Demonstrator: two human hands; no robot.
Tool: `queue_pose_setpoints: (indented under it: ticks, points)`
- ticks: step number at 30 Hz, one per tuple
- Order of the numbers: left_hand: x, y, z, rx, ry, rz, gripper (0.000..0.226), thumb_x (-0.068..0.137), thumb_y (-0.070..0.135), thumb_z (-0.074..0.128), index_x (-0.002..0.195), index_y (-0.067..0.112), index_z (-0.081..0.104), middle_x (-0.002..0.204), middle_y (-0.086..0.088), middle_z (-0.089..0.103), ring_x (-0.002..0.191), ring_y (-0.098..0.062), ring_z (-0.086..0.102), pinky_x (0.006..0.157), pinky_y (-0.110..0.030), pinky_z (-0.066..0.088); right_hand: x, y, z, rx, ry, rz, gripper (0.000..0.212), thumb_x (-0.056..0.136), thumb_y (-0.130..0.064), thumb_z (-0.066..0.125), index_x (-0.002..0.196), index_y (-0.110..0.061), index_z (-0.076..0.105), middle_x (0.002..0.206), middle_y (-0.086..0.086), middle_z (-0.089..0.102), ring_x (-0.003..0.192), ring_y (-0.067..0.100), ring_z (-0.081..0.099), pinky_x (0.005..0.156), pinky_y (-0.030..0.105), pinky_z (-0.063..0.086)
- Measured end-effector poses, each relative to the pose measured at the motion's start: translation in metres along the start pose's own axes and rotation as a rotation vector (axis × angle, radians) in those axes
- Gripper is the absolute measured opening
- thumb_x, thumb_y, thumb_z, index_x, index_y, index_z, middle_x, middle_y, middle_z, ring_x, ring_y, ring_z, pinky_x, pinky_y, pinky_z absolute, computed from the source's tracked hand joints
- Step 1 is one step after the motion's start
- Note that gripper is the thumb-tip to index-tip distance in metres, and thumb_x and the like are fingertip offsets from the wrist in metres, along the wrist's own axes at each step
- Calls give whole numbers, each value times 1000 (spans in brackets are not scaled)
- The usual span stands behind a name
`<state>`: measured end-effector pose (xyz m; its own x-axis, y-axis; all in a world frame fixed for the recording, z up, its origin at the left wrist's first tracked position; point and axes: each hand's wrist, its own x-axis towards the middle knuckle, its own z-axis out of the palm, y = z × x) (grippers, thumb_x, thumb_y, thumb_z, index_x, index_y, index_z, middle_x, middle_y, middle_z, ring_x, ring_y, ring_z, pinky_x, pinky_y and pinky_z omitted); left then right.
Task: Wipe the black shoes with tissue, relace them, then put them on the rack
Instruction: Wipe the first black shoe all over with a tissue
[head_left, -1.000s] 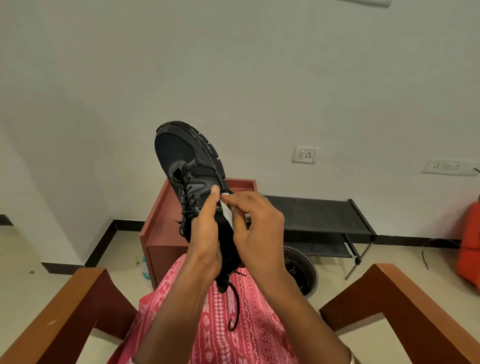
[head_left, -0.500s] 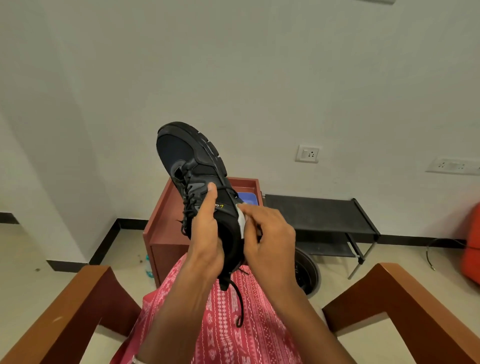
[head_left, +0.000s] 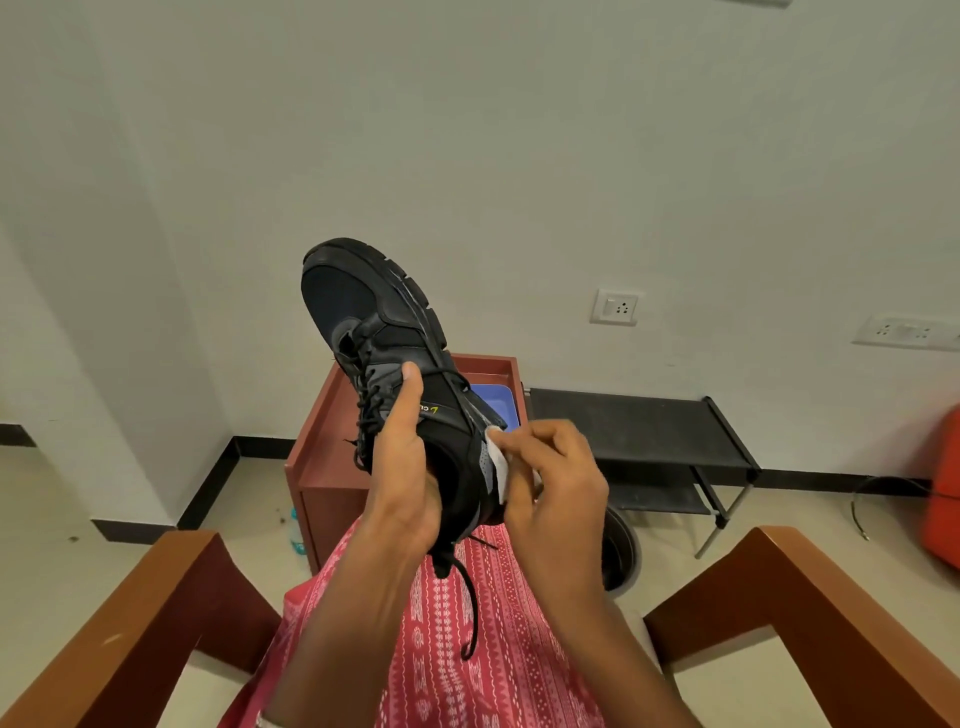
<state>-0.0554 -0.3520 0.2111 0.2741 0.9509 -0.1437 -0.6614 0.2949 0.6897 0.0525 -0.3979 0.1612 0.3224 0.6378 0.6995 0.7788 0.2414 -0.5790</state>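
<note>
A black shoe (head_left: 374, 322) is held up in front of me, toe pointing up and to the left. My left hand (head_left: 405, 467) grips it round the heel and ankle, thumb lying along its side. My right hand (head_left: 556, 483) pinches a white tissue (head_left: 497, 462) against the shoe's right side near the heel. A loose black lace (head_left: 470, 597) hangs down over my lap. The black shoe rack (head_left: 639, 431) stands against the wall at the right, behind my hands.
A reddish-brown wooden cabinet (head_left: 322, 457) with a blue tray (head_left: 493, 405) on top stands behind the shoe. A round dark object (head_left: 621, 551) lies on the floor under the rack. Wooden chair arms (head_left: 119, 639) flank my lap. An orange object (head_left: 943, 483) sits far right.
My right hand has slid the tissue down and to the right along the shoe's side toward the heel. The shoe stays held up in my left hand.
</note>
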Motion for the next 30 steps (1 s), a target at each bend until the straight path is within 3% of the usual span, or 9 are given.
queue_pose_setpoints:
  ticks: [4, 6, 9, 12, 16, 19, 23, 27, 30]
  points:
    - [-2, -3, 3, 10, -18, -4, 56, 92, 56, 52, 102, 6, 75, 104, -17, 75, 92, -27, 74, 74, -33, 57, 32, -6, 11, 9, -15, -53, 22, 91, -2, 65, 104, -14, 78, 96, -1, 68, 91, 14, 64, 78, 25, 54]
    - [-1, -2, 4, 0, -11, 3, 58, 89, 57, 55, 106, 5, 74, 107, -17, 74, 95, -28, 73, 79, -36, 56, 35, -4, 14, 12, -11, -84, 24, 92, -5, 61, 106, -14, 78, 97, -1, 68, 92, 14, 63, 80, 24, 54]
    - [0, 0, -1, -41, -14, -17, 60, 92, 58, 51, 86, 7, 81, 102, -18, 75, 90, -28, 74, 79, -37, 57, 22, 0, 10, -17, -15, -129, 28, 95, -14, 56, 114, -16, 76, 99, -3, 67, 95, 9, 58, 82, 12, 45]
    - [1, 1, -1, -55, 21, 28, 58, 95, 56, 50, 73, 12, 81, 93, -14, 77, 81, -26, 75, 70, -35, 58, -6, 10, -1, -59, -14, -101, 35, 87, 0, 70, 116, -19, 74, 102, -5, 65, 96, 8, 57, 82, 13, 47]
    - [2, 5, 1, -44, 53, 71, 50, 96, 46, 53, 66, 18, 81, 83, -7, 77, 75, -21, 75, 71, -35, 57, -31, 16, -8, -45, 33, -43, 48, 79, 15, 73, 116, -16, 74, 105, -7, 65, 97, 6, 60, 87, 8, 47]
    - [5, 10, -1, -72, 89, 82, 19, 90, 28, 67, 86, 12, 76, 92, -11, 76, 83, -26, 74, 79, -39, 57, -31, 11, -4, -36, 80, -31, 55, 78, 17, 72, 122, -16, 70, 113, -12, 57, 105, 1, 54, 93, 3, 42]
    - [5, 16, -5, -171, 99, 24, 8, 88, 16, 69, 87, 9, 72, 92, -13, 76, 83, -28, 75, 86, -45, 56, -22, -1, 0, -46, 125, -83, 58, 80, 16, 70, 129, -14, 64, 123, 4, 62, 118, 6, 50, 103, 7, 40]
    - [9, 17, -11, -286, 58, -60, 44, 85, 17, 72, 125, 2, 62, 118, -21, 70, 108, -39, 68, 104, -54, 47, -13, -3, 6, -88, 160, -145, 49, 84, 13, 61, 128, -7, 66, 119, 11, 63, 115, 16, 54, 103, 14, 43]
    - [9, 15, -12, -319, 45, -137, 46, 88, 18, 71, 129, 0, 59, 122, -24, 67, 112, -41, 66, 107, -54, 44, -11, 4, 10, -74, 159, -140, 38, 90, 1, 56, 126, -6, 67, 113, 10, 66, 109, 16, 56, 97, 23, 49]
